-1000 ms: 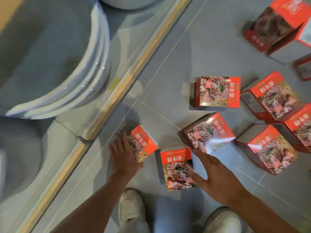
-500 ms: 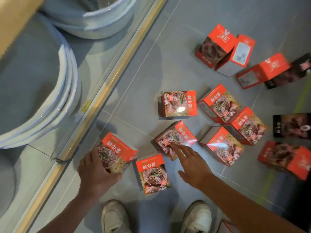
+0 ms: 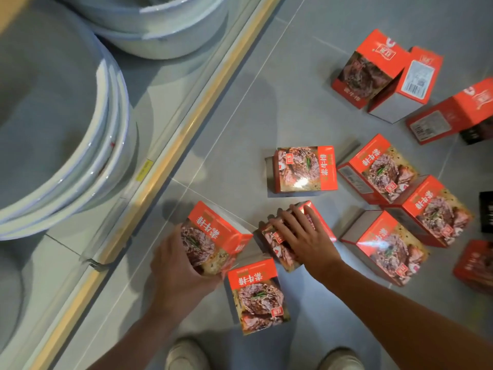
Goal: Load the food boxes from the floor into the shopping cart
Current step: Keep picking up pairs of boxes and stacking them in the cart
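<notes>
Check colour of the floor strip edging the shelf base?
Yellow-gold: the floor strip runs diagonally beside grey tiles; head view, the only one.

Boxes (image 3: 301, 169) lie on the floor (image 3: 240, 116), right of stacked basins (image 3: 66, 156).

Much of the tilted box (image 3: 213, 237) is covered at its near corner by the left hand (image 3: 178, 271), whose fingertips are hidden behind it. To the right of that box, the picture on a second box (image 3: 314, 222) is largely hidden under the right hand (image 3: 304, 236). Far right of the tilted box, a dark box (image 3: 486, 212) and a red box (image 3: 476, 265) are cut off by the frame edge and blurred. Below it, two white shoes (image 3: 186, 355) are cropped at the bottom edge. The small print on all boxes cannot be read.
</notes>
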